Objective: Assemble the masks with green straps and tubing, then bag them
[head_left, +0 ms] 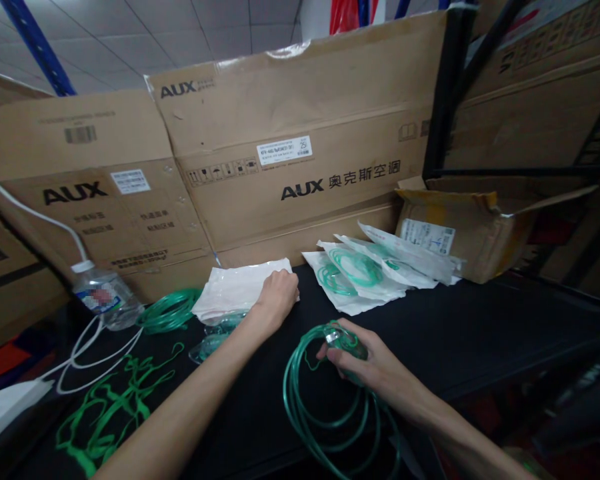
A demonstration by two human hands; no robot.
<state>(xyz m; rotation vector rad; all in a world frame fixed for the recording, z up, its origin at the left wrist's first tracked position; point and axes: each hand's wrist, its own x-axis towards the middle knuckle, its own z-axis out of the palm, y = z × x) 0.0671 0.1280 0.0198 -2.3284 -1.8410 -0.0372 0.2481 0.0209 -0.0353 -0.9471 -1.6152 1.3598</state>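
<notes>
My right hand (363, 353) is closed around a clear green oxygen mask (350, 343), whose coiled green tubing (300, 407) hangs in loops below it. Flat white pouches (240, 288) lie stacked at the back middle of the black table. At their right edge is my left hand (280, 293), its fingers curled and closed on a pouch; the fingertips are hidden. Partly behind my left forearm, more clear green masks (213, 343) rest on the table. Filled white pouches (360, 270) with green tubing inside lean in a row to the right.
Left of the stack sits a green tubing coil (173, 310), near a plastic bottle (107, 297) and white cable (75, 363). Loose green strips (115, 407) lie front left. An open cardboard box (460, 227) stands at the right, with large AUX cartons (300, 147) behind.
</notes>
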